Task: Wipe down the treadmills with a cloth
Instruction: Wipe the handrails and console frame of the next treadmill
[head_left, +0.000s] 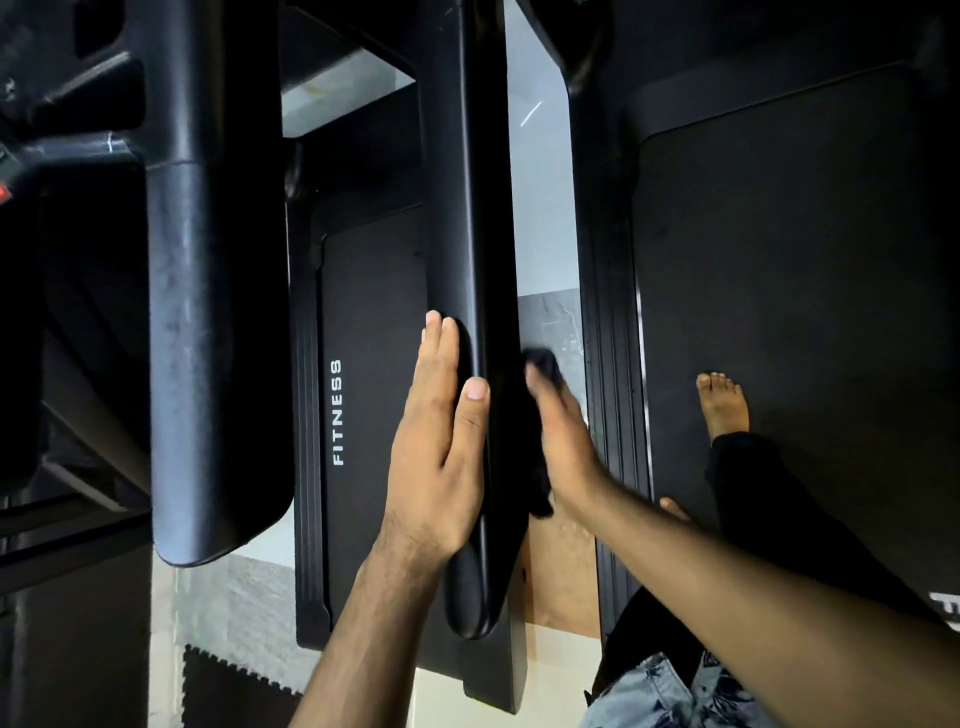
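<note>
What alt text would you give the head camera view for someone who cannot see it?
Seen from above, a person's right hand presses a dark cloth against the right side of a black treadmill handrail, while the left hand rests flat on its left side. A bare foot stands on the neighbouring treadmill belt to the right.
</note>
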